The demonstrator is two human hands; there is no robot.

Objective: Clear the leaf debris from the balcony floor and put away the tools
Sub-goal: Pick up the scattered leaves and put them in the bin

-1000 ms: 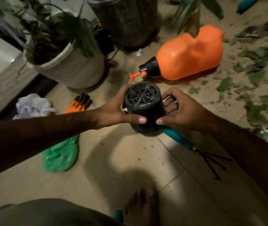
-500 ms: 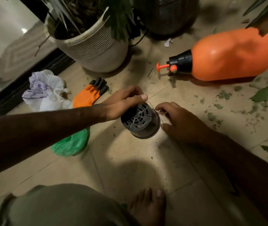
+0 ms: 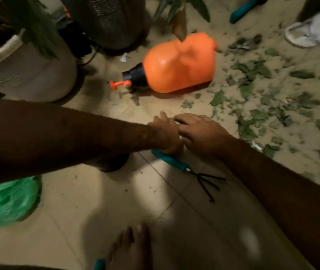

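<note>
1. Hands first: our left hand (image 3: pixel 165 133) and right hand (image 3: pixel 204 133) are down low over the balcony floor (image 3: pixel 97 211), touching side by side near its middle. The right one's fingers lie fairly straight with nothing in them that we can see. The left is blurry and partly covered, so we honestly can't tell if it grips anything.
2. Leaf debris (image 3: pixel 252 106) is scattered all over the right side of the floor, loose, not gathered into a pile. The green bag (image 3: pixel 5 201) sits slumped at the left edge, well apart from it.
3. Tools are all out. The hand rake (image 3: pixel 174 162) lies flat on the tiles, its teal handle poking out from just under our left hand. The orange sprayer (image 3: pixel 178 63) is tipped on its side beyond the hands, and another teal handle (image 3: pixel 243 8) shows at the far edge.
4. Our read: barely started. Leaves need collecting and bagging, and none of the tools looks put away yet.
</note>
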